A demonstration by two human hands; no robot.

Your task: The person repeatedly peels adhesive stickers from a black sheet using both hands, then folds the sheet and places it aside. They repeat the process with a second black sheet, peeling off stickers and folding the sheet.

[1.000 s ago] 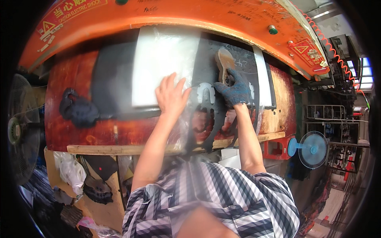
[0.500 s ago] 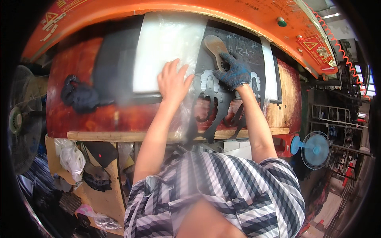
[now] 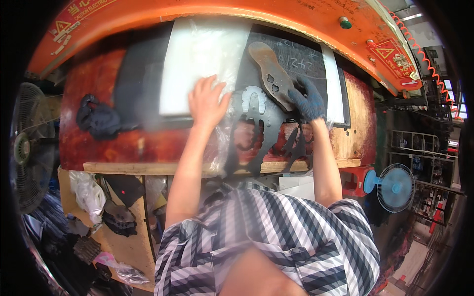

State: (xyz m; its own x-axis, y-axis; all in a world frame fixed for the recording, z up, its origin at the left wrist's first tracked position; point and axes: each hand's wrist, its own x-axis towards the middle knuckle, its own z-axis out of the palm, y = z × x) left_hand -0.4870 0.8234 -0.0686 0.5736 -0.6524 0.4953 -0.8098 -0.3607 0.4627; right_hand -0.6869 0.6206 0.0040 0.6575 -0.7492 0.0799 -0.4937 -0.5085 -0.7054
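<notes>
A brown, sole-shaped cutting die (image 3: 272, 69) lies slanted on a black sheet (image 3: 316, 74) with white chalk marks, two small cut-outs showing near its middle. Against the right edge of its lower end is my right hand (image 3: 308, 100), in a dark blue knitted glove, fingers apart. My bare left hand (image 3: 209, 101) lies with spread fingers on clear plastic film (image 3: 224, 54) over a white sheet (image 3: 180, 69). Between my hands, a black sheet with cut-out holes (image 3: 264, 130) drapes toward the table's front edge. A pale U-shaped patch (image 3: 254, 101) shows beside the die.
An orange machine beam (image 3: 212, 11) spans the far side of the table. At left lies a crumpled black heap (image 3: 98, 117) on the red tabletop (image 3: 123, 153). A wooden strip (image 3: 138, 168) edges the front. A blue fan (image 3: 395, 187) stands at right, a dark fan (image 3: 32, 148) at left.
The die has turned, and its lower end shows further right. My gloved hand has slid off its top to the right edge. My left hand has shifted slightly left.
</notes>
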